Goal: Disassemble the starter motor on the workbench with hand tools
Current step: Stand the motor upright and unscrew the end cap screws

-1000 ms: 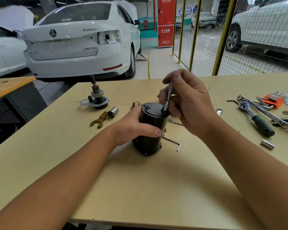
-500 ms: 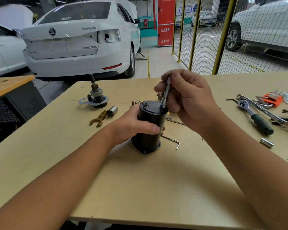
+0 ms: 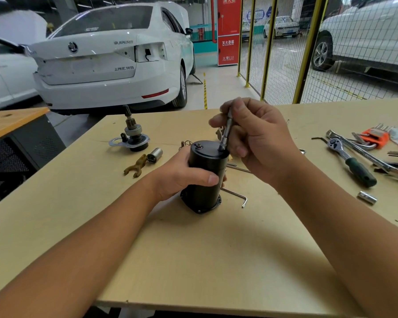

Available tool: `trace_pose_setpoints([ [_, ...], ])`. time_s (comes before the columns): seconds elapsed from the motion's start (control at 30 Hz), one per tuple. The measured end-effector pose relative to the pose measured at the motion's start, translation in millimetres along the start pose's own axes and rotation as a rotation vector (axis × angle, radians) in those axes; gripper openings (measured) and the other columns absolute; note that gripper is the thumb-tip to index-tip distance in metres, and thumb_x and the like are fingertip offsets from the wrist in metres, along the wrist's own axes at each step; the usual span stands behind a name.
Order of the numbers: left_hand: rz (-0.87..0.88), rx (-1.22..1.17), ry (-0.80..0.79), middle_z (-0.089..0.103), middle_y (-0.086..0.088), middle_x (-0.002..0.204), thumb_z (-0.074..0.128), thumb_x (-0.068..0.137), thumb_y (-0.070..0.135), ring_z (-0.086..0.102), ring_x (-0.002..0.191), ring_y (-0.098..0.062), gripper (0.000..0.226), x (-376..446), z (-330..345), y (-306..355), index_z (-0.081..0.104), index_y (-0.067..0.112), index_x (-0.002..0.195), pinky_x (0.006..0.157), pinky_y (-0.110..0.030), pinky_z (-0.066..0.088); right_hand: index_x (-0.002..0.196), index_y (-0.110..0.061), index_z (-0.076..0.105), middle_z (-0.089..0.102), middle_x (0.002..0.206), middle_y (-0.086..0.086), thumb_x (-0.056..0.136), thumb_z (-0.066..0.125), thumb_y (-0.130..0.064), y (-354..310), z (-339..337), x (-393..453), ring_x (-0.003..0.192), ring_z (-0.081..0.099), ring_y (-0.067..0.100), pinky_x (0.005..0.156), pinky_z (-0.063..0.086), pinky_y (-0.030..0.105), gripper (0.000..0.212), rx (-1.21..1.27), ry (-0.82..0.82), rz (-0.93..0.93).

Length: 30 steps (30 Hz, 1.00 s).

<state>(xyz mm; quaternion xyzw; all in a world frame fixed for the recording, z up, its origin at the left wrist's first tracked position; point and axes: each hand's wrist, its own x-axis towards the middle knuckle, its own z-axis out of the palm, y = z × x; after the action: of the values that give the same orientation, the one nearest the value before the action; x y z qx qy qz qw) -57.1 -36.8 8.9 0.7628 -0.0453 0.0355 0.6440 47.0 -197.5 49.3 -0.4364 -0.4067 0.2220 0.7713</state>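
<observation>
The black starter motor housing (image 3: 205, 180) stands upright on the wooden workbench (image 3: 193, 260). My left hand (image 3: 182, 175) grips its side, thumb across the front. My right hand (image 3: 255, 143) pinches a slim metal driver bit (image 3: 226, 131), tilted slightly, with its tip on a fastener at the right of the housing's top cap. A second bolt head (image 3: 199, 146) shows on the cap's left. Removed parts lie to the left: the drive gear assembly (image 3: 133, 136), a brass shift fork (image 3: 135, 168) and a small metal plunger (image 3: 155, 155).
A hex key (image 3: 238, 196) lies right of the housing. Farther right are a ratchet wrench with a green handle (image 3: 352, 162), a combination spanner (image 3: 372, 158), an orange hex key set (image 3: 375, 135) and a loose socket (image 3: 367, 198). Parked white cars and a yellow mesh fence stand beyond the bench.
My right hand has raised the driver bit so that more of its shaft shows above the cap. My left hand keeps its grip on the housing.
</observation>
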Motion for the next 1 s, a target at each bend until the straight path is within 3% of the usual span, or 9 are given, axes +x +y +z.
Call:
trace_pose_setpoints([
  [0.13, 0.001, -0.012, 0.0, 0.071, -0.02, 0.103, 0.077, 0.066, 0.026, 0.07, 0.099, -0.034, 0.061, -0.3, -0.7, -0.6, 0.061, 0.01, 0.123, 0.091, -0.039, 0.056, 0.097, -0.01, 0.065, 0.069, 0.086, 0.015, 0.108, 0.042, -0.021, -0.1, -1.4, -0.1, 0.039, 0.035, 0.012, 0.045, 0.025, 0.026, 0.028, 0.056, -0.031, 0.033],
  [0.3, -0.005, -0.03, -0.006, 0.071, -0.02, 0.103, 0.077, 0.068, 0.024, 0.07, 0.099, -0.035, 0.057, -0.6, -2.0, -0.8, 0.062, 0.012, 0.122, 0.091, -0.04, 0.057, 0.093, -0.012, 0.056, 0.065, 0.077, 0.013, 0.101, 0.057, -0.022, 3.1, -1.0, 0.1, 0.041, 0.032, 0.01, 0.045, 0.026, 0.023, 0.013, 0.083, -0.01, 0.003],
  [0.47, -0.002, -0.025, -0.017, 0.072, -0.015, 0.101, 0.078, 0.068, 0.025, 0.071, 0.099, -0.031, 0.057, -1.3, -1.0, -0.2, 0.063, 0.015, 0.123, 0.09, -0.036, 0.057, 0.096, -0.008, 0.062, 0.072, 0.09, 0.016, 0.106, 0.049, -0.025, 3.6, -0.2, 1.5, 0.038, 0.035, 0.013, 0.043, 0.03, 0.021, 0.023, 0.02, 0.027, 0.007],
  [0.6, -0.012, -0.03, -0.009, 0.073, -0.015, 0.102, 0.078, 0.068, 0.026, 0.072, 0.099, -0.031, 0.059, -1.7, -0.7, 0.3, 0.062, 0.015, 0.123, 0.09, -0.036, 0.057, 0.098, -0.01, 0.067, 0.069, 0.084, 0.012, 0.107, 0.045, -0.026, 2.8, -1.1, 0.6, 0.04, 0.036, 0.013, 0.043, 0.028, 0.024, 0.028, 0.047, -0.007, 0.028],
  [0.77, -0.001, -0.031, -0.014, 0.071, -0.019, 0.102, 0.078, 0.068, 0.025, 0.071, 0.098, -0.033, 0.057, -1.1, -0.3, 1.0, 0.063, 0.013, 0.122, 0.089, -0.036, 0.057, 0.092, -0.012, 0.057, 0.066, 0.078, 0.013, 0.1, 0.06, -0.022, 2.9, -1.7, -0.2, 0.041, 0.034, 0.011, 0.046, 0.026, 0.025, 0.012, 0.053, 0.001, 0.002],
  [1.0, -0.007, -0.017, -0.01, 0.072, -0.017, 0.102, 0.078, 0.066, 0.026, 0.071, 0.099, -0.03, 0.061, -1.5, 0.0, 1.3, 0.061, 0.011, 0.123, 0.089, -0.035, 0.057, 0.1, -0.008, 0.065, 0.07, 0.088, 0.012, 0.107, 0.047, -0.02, 0.1, 0.6, -0.4, 0.04, 0.035, 0.014, 0.042, 0.028, 0.023, 0.023, -0.023, 0.016, 0.005],
])
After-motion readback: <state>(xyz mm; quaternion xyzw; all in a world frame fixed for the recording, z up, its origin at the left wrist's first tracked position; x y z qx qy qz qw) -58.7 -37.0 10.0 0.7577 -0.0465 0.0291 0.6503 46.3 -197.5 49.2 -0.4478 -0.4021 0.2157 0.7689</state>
